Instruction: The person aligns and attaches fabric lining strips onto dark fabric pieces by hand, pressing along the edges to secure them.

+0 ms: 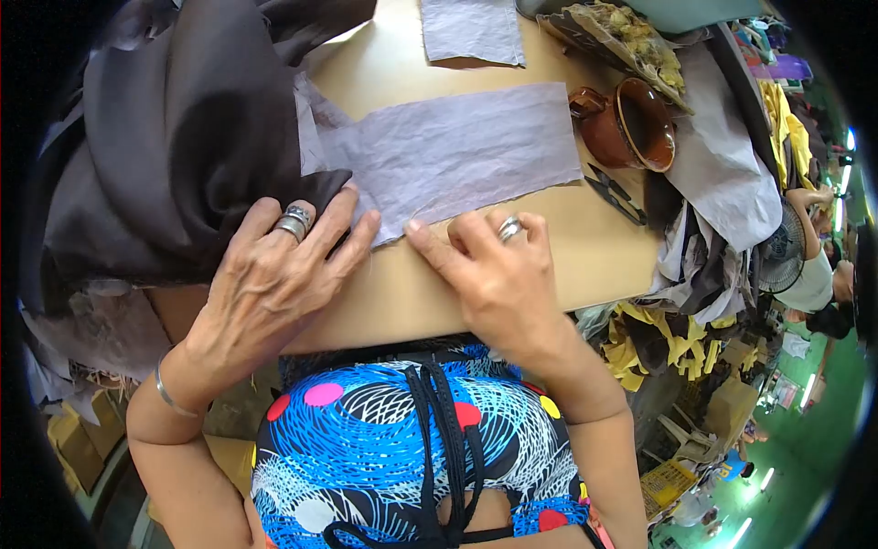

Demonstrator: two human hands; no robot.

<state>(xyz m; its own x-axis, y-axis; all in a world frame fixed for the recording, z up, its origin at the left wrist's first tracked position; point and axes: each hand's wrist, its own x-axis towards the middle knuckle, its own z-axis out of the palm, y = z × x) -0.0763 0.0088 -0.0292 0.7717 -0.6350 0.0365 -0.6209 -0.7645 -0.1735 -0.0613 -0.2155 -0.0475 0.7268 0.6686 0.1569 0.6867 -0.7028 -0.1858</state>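
Observation:
My left hand (pixel 283 252) lies with its fingers stretched out on the border between a large dark brown cloth (pixel 183 156) and a flat grey fabric piece (pixel 466 146). Rings and a bracelet are on that hand and wrist. My right hand (pixel 494 265) has its fingers curled, with the thumb tip at the near edge of the grey piece, just right of my left fingertips. What lies under the curled fingers is hidden. The dark cloth is bunched up on the left and overlaps the left end of the grey piece.
Thread snips (pixel 615 195) lie at the right, by a brown glazed mug (pixel 631 126). Another grey fabric piece (pixel 473 32) is at the back of the table (pixel 594 256). Grey cloth (pixel 722 165) hangs over the right edge, with yellow scraps (pixel 631 343) below. A fan (pixel 783 247) and people are beyond.

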